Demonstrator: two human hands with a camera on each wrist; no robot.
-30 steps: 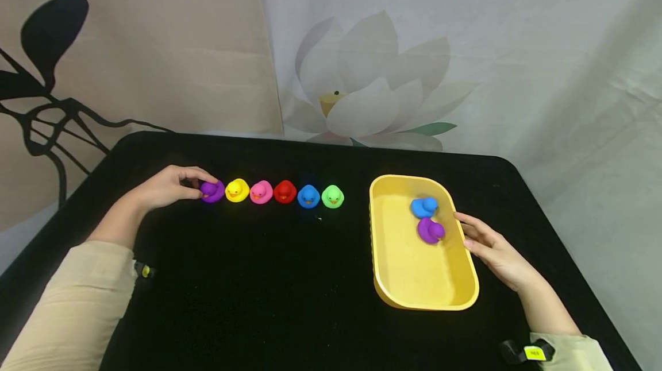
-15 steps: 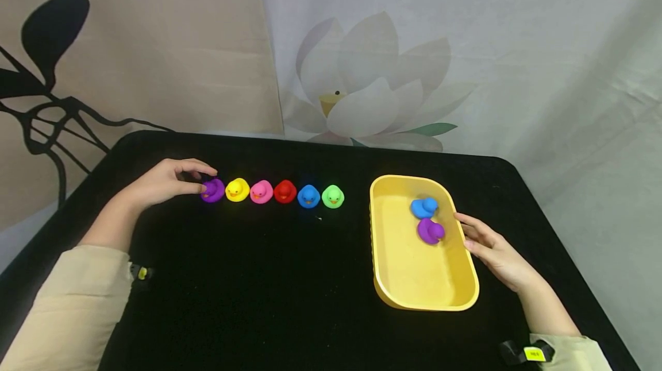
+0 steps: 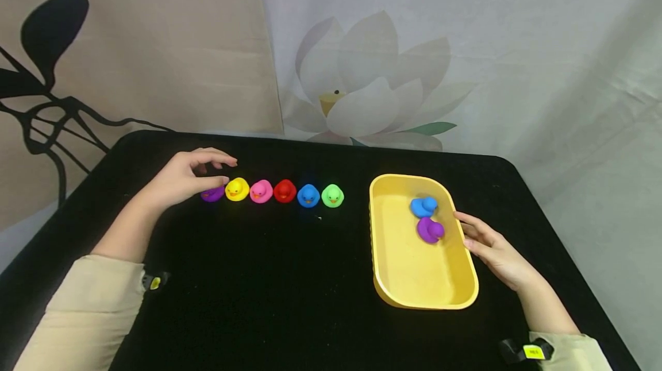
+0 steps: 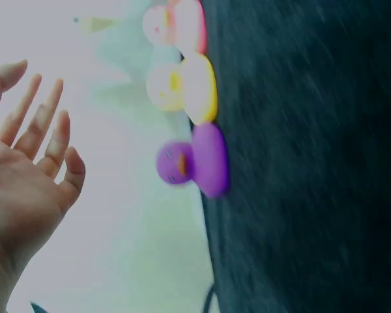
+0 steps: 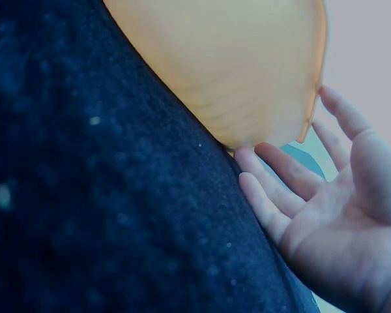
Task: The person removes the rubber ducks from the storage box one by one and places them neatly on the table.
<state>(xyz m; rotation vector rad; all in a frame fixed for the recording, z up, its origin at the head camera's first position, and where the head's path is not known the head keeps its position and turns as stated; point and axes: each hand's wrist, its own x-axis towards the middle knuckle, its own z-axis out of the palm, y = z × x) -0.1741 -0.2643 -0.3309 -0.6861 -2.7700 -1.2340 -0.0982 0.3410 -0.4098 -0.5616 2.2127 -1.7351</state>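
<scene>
Head view: yellow tray (image 3: 416,279) is the landmark, on the black tablecloth (image 3: 258,279). Duck row runs left of it. From the tray outward: green duck (image 3: 333,196), blue row duck (image 3: 308,196), red duck (image 3: 285,191), pink duck (image 3: 261,192), yellow duck (image 3: 237,189), purple row duck (image 3: 212,194) at the far-left end. Blue tray duck (image 3: 423,207) and purple tray duck (image 3: 430,231) lie close together inside the tray, toward its far end. Your left hand (image 3: 187,177) is over the end of the row farthest from the tray, thumb crossing in front of the purple row duck. Your right hand (image 3: 496,256) is at the tray's right side.

Left wrist view: your left palm is free of any duck, fingers relaxed. Purple row duck sits upright against the yellow duck. I'd lift straight up before any travel toward the tray; a low thumb could clip the row. For either tray duck, come over the left rim from above and pinch the body, since a sideways nudge would likely shift its neighbor.

Right wrist view: your right fingers are extended, not clenched, a fingertip on the tray's rim and others by its base. Use light pressure: enough to steady it, not slide it toward the row.
</scene>
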